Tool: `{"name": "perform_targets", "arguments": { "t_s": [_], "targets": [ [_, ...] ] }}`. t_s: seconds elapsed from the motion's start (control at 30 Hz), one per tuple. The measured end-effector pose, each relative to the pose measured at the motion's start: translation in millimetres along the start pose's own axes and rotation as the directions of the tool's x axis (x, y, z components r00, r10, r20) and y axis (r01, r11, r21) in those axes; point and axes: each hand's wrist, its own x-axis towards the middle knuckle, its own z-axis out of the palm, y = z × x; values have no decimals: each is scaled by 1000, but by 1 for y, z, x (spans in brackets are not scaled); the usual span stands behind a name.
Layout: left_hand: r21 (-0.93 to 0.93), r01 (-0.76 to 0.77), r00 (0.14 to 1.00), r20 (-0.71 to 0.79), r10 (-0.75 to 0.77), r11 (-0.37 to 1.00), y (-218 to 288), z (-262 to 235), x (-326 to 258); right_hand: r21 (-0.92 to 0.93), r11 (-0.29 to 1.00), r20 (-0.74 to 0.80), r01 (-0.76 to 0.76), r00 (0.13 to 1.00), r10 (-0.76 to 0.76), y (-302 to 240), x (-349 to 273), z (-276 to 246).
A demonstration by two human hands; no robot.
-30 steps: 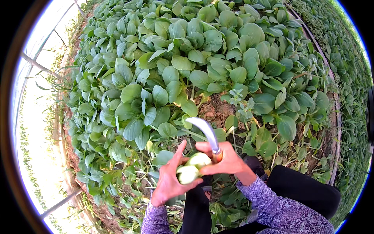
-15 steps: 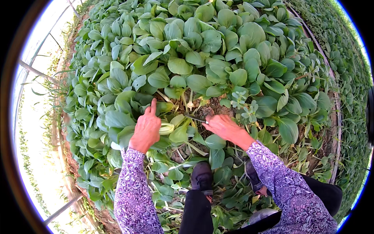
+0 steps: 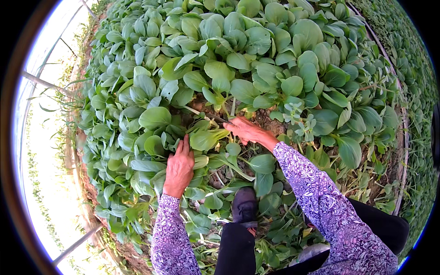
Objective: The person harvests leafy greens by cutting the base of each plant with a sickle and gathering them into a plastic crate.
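Head view: my right hand (image 3: 247, 131) is closed around a knife (image 3: 217, 118), with its handle hidden in my fingers and its thin dark blade pointing up and to the left, low among the stalks. Just below that blade, a yellow-green leaf (image 3: 205, 139) lies between my two hands, its pale stalk reaching to my right fingers.

My left hand (image 3: 179, 167) is back-up over the greens, fingers together and pointing away from me. Its palm is hidden, so I cannot tell whether it grips a plant or only presses on one. A rounded green leaf (image 3: 155, 145) is just beside it on the left, and a pale stalk (image 3: 200, 162) shows against its right side.

Beyond my right hand is a patch of bare reddish-brown soil (image 3: 269, 121), and past both hands a dense bed of leafy greens (image 3: 229, 43) spreads. Purple-and-white patterned sleeves (image 3: 316, 192) cover my forearms. Below and between them are my dark shoe (image 3: 245, 205) and my black trouser leg (image 3: 235, 250), with loose leaves around. Far to the right, a pale edging strip (image 3: 403, 153) borders more greenery; to the left, a slanting pole (image 3: 77, 244) crosses bright ground.
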Motion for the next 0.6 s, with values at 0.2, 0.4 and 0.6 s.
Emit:
{"name": "perform_targets", "arguments": {
  "t_s": [0.2,0.4,0.6],
  "targets": [
    [17,6,1000,-20,-6,1000,2,2,-2,-100,993,87,55,995,-47,9,5,-4],
    [-44,15,1000,-21,-16,999,2,-2,-2,-51,991,155,-125,979,131,-11,-2,2],
    [-59,-20,1000,-18,19,998,11,-19,0,-174,970,42,-169,983,178,-25,-27,2]
  ]
}}
